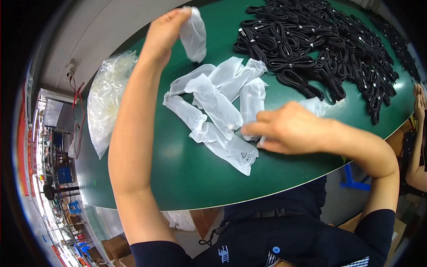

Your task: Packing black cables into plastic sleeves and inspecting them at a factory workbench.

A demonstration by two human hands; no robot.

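Note:
My left hand (165,33) is raised over the far left of the table, its fingers pinched on the top end of a white plastic bag (194,38) that hangs down. Lower and to the right, my right hand (289,129) has its fingers bent together at the near end of another white plastic bag (252,100); a bit of white shows between the fingertips, which are slightly blurred. Several more filled white bags (215,102) lie in a loose heap between my hands, some overlapping. What is inside them cannot be made out.
Coiled black cables (311,44) are piled at the far right on the green table (147,187). A large clear plastic bag (109,98) stands at the left edge, near red and black wires (79,102). Another person's hand (419,100) is at the right edge.

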